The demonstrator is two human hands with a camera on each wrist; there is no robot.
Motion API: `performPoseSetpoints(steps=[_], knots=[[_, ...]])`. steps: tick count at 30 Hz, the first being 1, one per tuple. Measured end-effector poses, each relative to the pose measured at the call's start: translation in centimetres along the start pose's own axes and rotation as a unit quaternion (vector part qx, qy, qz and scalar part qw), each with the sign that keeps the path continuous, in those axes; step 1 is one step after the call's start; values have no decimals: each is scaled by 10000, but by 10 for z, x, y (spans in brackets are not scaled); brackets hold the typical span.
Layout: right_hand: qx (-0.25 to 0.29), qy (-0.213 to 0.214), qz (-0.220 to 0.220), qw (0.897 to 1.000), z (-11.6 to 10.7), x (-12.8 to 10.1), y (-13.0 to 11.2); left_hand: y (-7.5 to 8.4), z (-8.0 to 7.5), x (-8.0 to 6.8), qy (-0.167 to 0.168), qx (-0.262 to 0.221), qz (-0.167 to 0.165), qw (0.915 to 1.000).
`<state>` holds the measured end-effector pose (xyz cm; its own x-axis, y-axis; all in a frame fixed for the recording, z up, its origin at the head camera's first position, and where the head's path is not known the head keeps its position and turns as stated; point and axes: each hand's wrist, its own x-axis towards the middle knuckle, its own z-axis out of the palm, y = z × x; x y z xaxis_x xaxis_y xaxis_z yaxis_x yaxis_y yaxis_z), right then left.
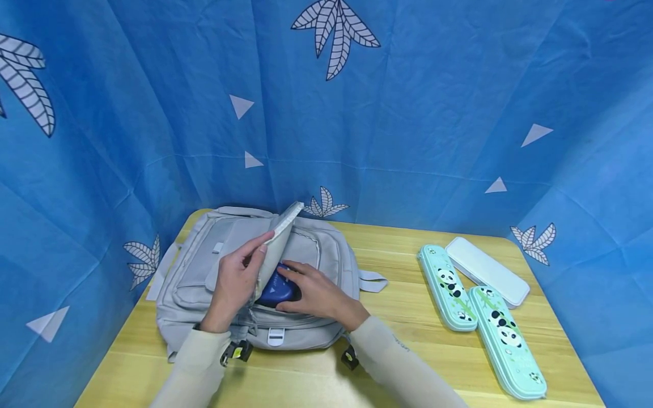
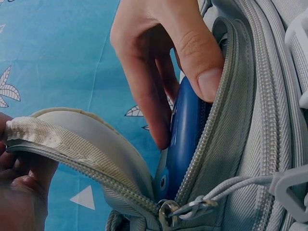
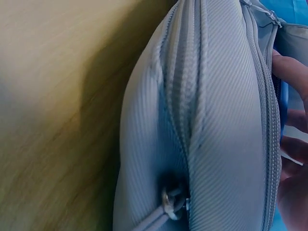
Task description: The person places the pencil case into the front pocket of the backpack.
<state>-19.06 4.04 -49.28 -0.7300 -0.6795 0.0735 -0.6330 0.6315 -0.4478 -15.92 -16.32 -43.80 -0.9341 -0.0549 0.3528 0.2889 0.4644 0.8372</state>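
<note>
The left hand pinches the raised flap of a grey backpack; at its three o'clock, the right hand grips a blue case partly inside the open pocket. On the counter, two panda cases and a white case lie towards the backpack's three o'clock.

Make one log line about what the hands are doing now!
Left hand: pinches raised flap; Right hand: grips blue case, partly inside open pocket; Backpack: on table; Panda cases: two, right of backpack
</note>
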Motion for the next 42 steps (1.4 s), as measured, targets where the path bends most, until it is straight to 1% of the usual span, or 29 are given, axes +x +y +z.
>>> performPoseSetpoints(steps=[8, 10, 13, 18, 21, 27, 31, 35, 38, 42], knots=[[101, -13, -52, 9999, 3, 1, 0, -2, -1, 0, -19, -10, -62, 10000], [155, -11, -50, 9999, 3, 0, 1, -3, -2, 1, -42, -11, -35, 10000], [242, -8, -9, 9997, 3, -2, 3, -5, -5, 2, -121, -26, 38, 9999], [341, -27, 187, 9992, -1, -9, 8, -8, -12, 6, -377, 28, 61, 9993], [398, 8, 229, 9989, -3, -15, 13, -7, -16, 9, -586, 117, 55, 9982], [431, 257, 29, 9987, -10, -30, 22, -6, -23, 16, -967, 256, 54, 9950], [370, 426, -8, 9984, -15, -42, 28, -3, -29, 24, -1280, 388, 5, 9910], [379, 604, 36, 9974, -19, -53, 35, -2, -35, 31, -1738, 404, -1, 9839], [451, 712, 88, 9964, -23, -60, 39, -2, -37, 35, -2078, 508, 3, 9768], [479, 835, 173, 9952, -26, -69, 45, -3, -39, 42, -2496, 568, -96, 9666]])
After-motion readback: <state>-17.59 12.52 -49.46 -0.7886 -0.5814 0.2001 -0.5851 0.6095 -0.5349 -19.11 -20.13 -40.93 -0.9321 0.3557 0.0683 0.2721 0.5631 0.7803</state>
